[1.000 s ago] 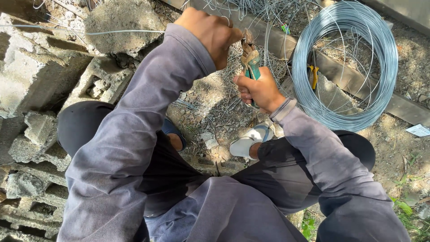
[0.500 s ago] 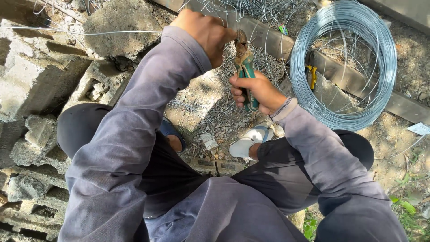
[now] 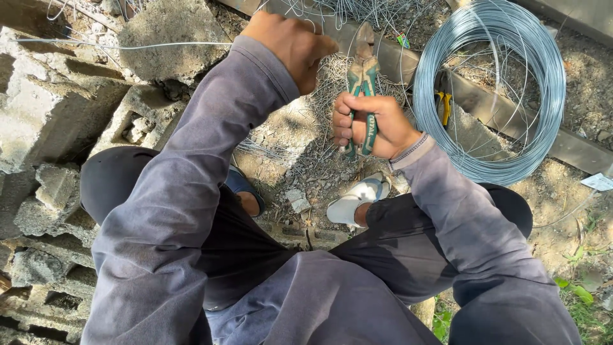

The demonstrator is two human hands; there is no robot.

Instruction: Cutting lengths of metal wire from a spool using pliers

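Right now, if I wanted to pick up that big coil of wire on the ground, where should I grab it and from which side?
Probably grip the wire coil at its near rim, where the strands bunch thickest. Come from above, hooking fingers through the open centre. It lies flat on the ground, partly over a plank, so its far side looks more awkward.

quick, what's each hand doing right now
Left hand: closed in a fist; what it grips cannot be told.
Right hand: closed around the green-handled pliers.

Left side: broken concrete blocks crowd the ground.
Right side: large wire coil blocks the way.
Ahead: tangled cut wire pile.
Between the feet: bare gravel ground, open.
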